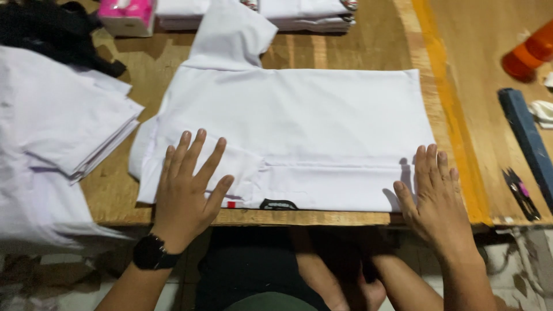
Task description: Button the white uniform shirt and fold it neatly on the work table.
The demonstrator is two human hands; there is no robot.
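The white shirt (299,126) lies flat on the wooden table (357,46), folded into a broad rectangle whose near edge runs just inside the table's front edge, with one sleeve (230,34) trailing away toward the far side.

From the head camera, your left hand (187,187) is spread wide, palm down, fingers fanned over the folded flap at the near left corner; it grips nothing and seems to pin that fold so it cannot spring open. Your right hand (435,198) lies flat with fingers close together at the near right corner, partly on the cloth and partly on the bare wood, holding nothing, likely keeping the edge straight. A black watch (151,252) sits on your left wrist.

To your left a pile of white garments (57,126) lies near the shirt, overhanging the table. More folded white stacks (305,14) and a pink tissue box (127,14) sit at the far edge. Well apart on the right lie small snips (521,193), a blue bar (527,135) and an orange bottle (530,55).
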